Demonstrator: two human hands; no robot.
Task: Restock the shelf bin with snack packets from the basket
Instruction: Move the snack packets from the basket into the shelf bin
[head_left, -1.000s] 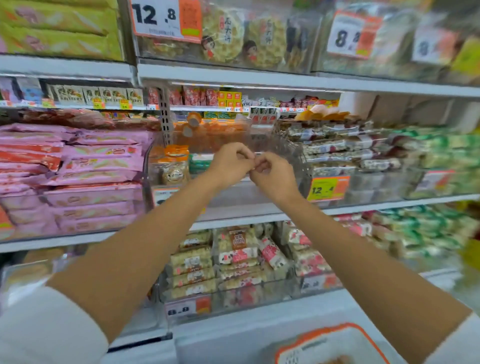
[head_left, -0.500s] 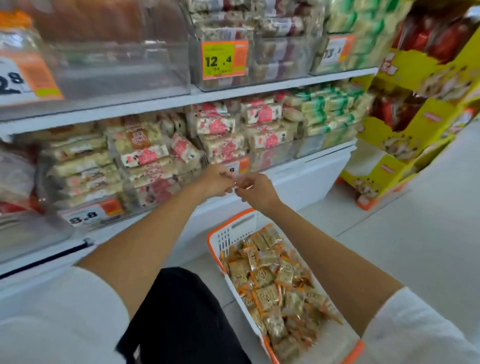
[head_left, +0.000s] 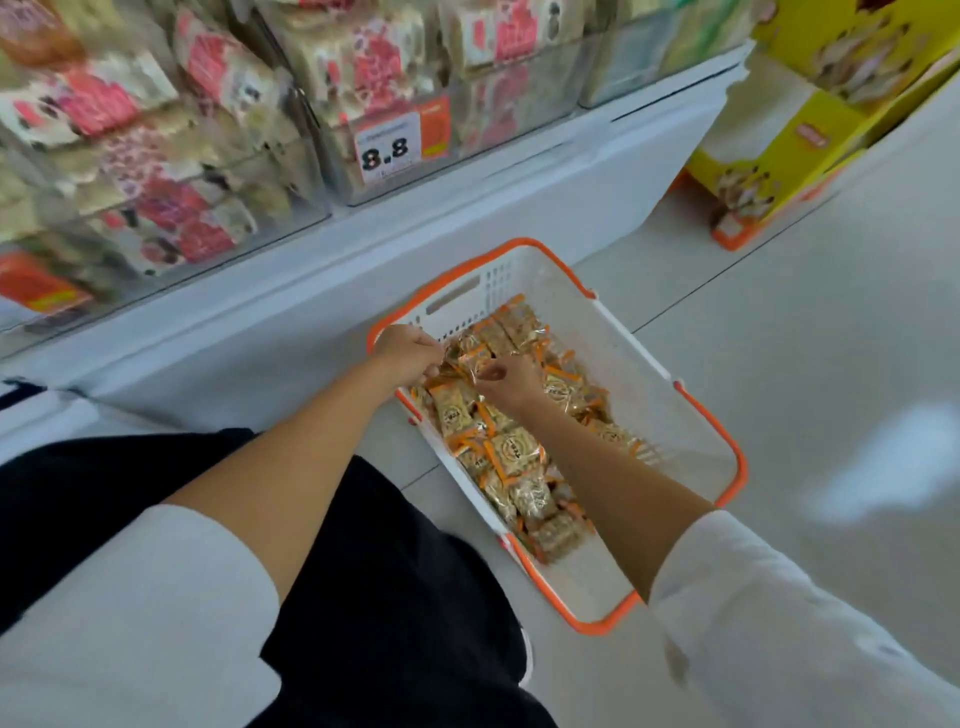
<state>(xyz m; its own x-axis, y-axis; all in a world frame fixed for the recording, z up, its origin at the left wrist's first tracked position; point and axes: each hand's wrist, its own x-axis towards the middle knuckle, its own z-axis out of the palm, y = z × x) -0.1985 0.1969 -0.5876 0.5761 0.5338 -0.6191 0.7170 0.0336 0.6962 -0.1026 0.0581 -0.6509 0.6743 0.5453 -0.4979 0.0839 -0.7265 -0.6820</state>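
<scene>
While both arms stretch forward and down from white sleeves (head_left: 779, 623), the two grips meet over the far end of the basket (head_left: 675, 431), which sits on the floor (head_left: 805, 364) just beside the white base of the shelf (head_left: 363, 270). The left forearm runs straight out over a black-clad knee (head_left: 389, 597). The left grip (head_left: 410, 353) is knuckles-up at the basket's far left corner, with its fingers curled in and the tips down among the packets (head_left: 511, 452). Whether it actually holds one cannot be told (the fingertips are hidden under the fist). The right forearm crosses above the middle of the basket, with the wrist bent slightly down. The right grip (head_left: 506, 379) is narrow, its thumb and forefinger closed in a ring on the clear wrapper edge of a packet at the top of the pile. The two grips are near each other but apart.

The packets, tan with orange trim, lie heaped along the left side of the white, orange-rimmed basket. Its right side shows bare plastic.

Above, clear bins (head_left: 260, 171) on the lowest shelf hold pink-and-cream packs, and one carries a price tag (head_left: 397, 148) reading 8.8. Yellow display boxes (head_left: 779, 140) stand on the floor at the far right.
</scene>
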